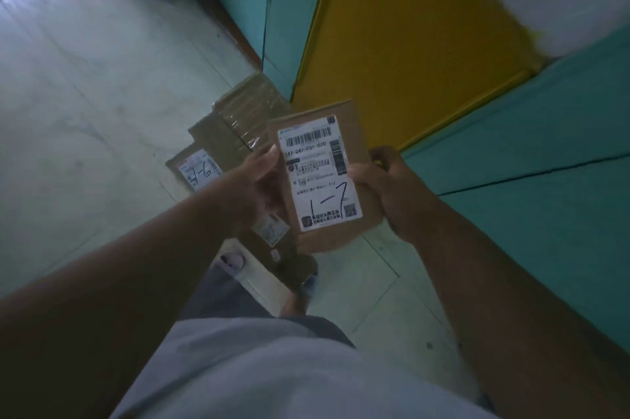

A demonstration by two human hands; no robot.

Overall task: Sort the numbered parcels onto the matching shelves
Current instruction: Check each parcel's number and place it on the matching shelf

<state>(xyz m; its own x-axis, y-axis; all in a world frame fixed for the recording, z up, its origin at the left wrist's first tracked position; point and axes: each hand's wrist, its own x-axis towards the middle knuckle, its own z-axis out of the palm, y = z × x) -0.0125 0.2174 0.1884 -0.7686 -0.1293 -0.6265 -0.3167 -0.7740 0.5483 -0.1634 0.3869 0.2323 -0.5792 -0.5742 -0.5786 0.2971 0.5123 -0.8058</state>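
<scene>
From the head camera, both hands hold a flat brown parcel (324, 176) up in front of the body, its white shipping label (318, 173) facing the camera with "1-7" handwritten in black below the barcode. The left hand (259, 180) grips the parcel's left edge, thumb lying up along the side of the label; the right hand (381, 183) grips the right edge, thumb pressed on the label's margin and fingers curled behind the cardboard. A second parcel (283, 248) sits underneath the first, lower and partly hidden (whether the left hand also carries it cannot be told) — a small label shows on its top face.

On the pale tiled floor (85, 94) beyond the hands lies a cluster of taped cardboard boxes (238, 118); the nearest one (197, 169) carries a label marked by hand, apparently "7-6", seen upside down. To the right stand teal panels (545, 197) and a yellow panel (409, 36) — all blurred. A slippered foot (233, 261) shows below the parcels.
</scene>
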